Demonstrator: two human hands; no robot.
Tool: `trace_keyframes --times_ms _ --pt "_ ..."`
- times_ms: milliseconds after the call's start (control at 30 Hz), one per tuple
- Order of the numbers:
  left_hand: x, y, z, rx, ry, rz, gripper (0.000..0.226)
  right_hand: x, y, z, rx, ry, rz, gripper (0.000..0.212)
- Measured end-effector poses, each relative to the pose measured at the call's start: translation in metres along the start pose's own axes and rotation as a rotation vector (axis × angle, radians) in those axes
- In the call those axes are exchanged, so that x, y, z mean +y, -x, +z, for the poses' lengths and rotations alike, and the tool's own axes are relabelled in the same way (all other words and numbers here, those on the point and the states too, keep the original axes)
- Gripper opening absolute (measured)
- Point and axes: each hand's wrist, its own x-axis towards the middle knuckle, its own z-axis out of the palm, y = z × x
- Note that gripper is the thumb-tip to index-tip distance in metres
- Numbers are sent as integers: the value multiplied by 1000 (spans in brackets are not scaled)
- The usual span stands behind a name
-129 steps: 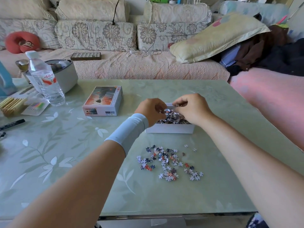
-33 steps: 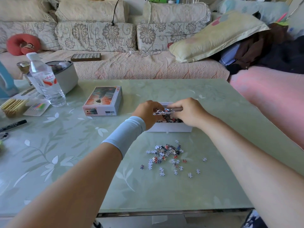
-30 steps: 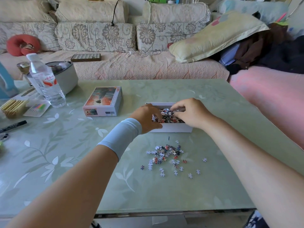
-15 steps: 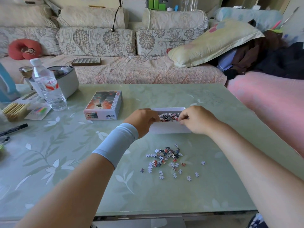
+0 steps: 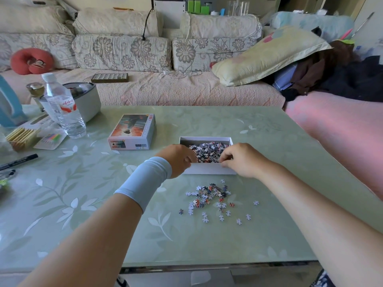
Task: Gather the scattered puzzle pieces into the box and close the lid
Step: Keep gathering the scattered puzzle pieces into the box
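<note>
The white puzzle box (image 5: 207, 139) stands open at mid-table, filled with small puzzle pieces (image 5: 208, 151). My left hand (image 5: 178, 160), with a pale blue wristband, curls its fingers against the box's near left corner. My right hand (image 5: 241, 160) pinches the near wall close to the right corner. Several loose puzzle pieces (image 5: 211, 198) lie scattered on the table just in front of the box, between my forearms. The printed lid (image 5: 132, 131) lies flat to the left of the box, picture side up.
The table (image 5: 103, 204) is pale green with a leaf pattern. At its left stand a water bottle (image 5: 62, 106), a white pot (image 5: 87, 100), a pen (image 5: 18, 161) and small packets. A sofa with cushions runs behind and along the right.
My hands held pieces over the box a second ago and dropped them in. They have since sunk to its near wall. The loose pile is smaller than 4 s ago. The view tilted up.
</note>
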Motion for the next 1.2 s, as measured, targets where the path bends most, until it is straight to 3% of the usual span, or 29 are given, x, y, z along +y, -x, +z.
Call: trace_keyframes --times_ms 133,233,300,367,467,600,700,767,867,967,1067,1200 --pt "9 9 0 114 -94 120 16 -5 10 -3 167 34 -102 8" --pt "25 20 1 115 -50 186 12 -13 23 0 12 103 -119 16" --pt "34 26 8 6 -58 165 26 -12 33 11 -153 199 -88 24" --pt "39 31 18 -138 -132 93 55 -8 41 23 -258 293 -93 32" --pt "45 39 35 -314 -292 46 83 -6 50 31 -289 268 -104 42" --pt "58 45 45 -294 -304 99 91 -6 62 23 -284 106 -75 58" --pt "68 49 52 -292 -280 71 108 -1 72 3 -211 50 15 49" --pt "74 53 61 -276 -325 67 114 4 81 -9 -224 143 114 49" --pt "79 52 71 -196 -329 72 99 0 94 -14 -392 255 279 63" --pt "79 46 71 -139 -229 100 69 -9 93 -7 -456 244 291 49" --pt "75 43 67 -120 -141 123 48 -19 86 5 -416 281 247 40" --pt "65 44 58 -120 -146 120 41 -28 74 13 -309 94 178 40"
